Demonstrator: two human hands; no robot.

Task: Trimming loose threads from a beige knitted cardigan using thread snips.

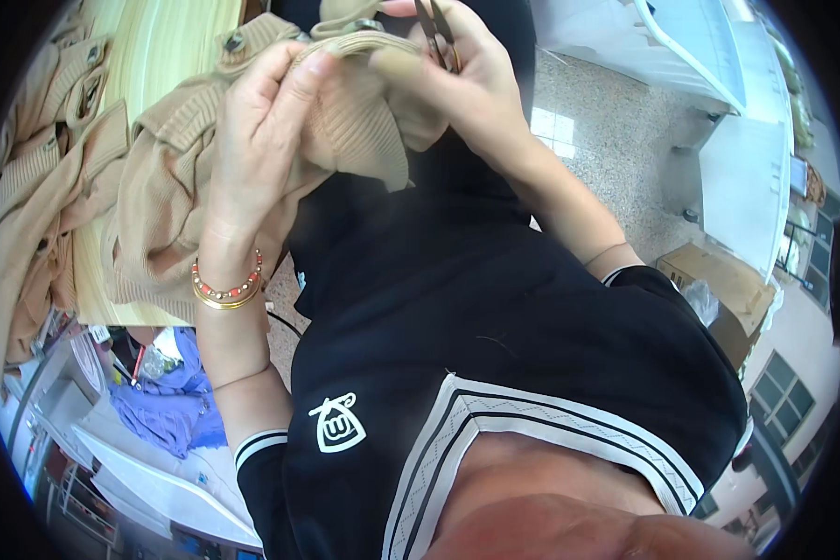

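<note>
A beige ribbed knit cardigan (355,131) hangs gathered between my two hands, above my lap. My left hand (257,140) pinches its folded edge between thumb and fingers. With the thumb, my right hand (467,84) presses the same edge. Dark metal thread snips (434,37) are also in my right hand, blades pointing up and apart, away from the fabric. A yellowish cover shows on my right thumb. One dark button (368,25) sits near the held edge. Folds hide part of my fingertips.
More beige knit garments (42,224) with buttons are heaped at the left on a pale wooden table (145,65). Purple cloth (173,406) lies on a white surface at lower left. A cardboard box (719,280) and white furniture (747,187) stand at the right, on a speckled floor (607,121).
</note>
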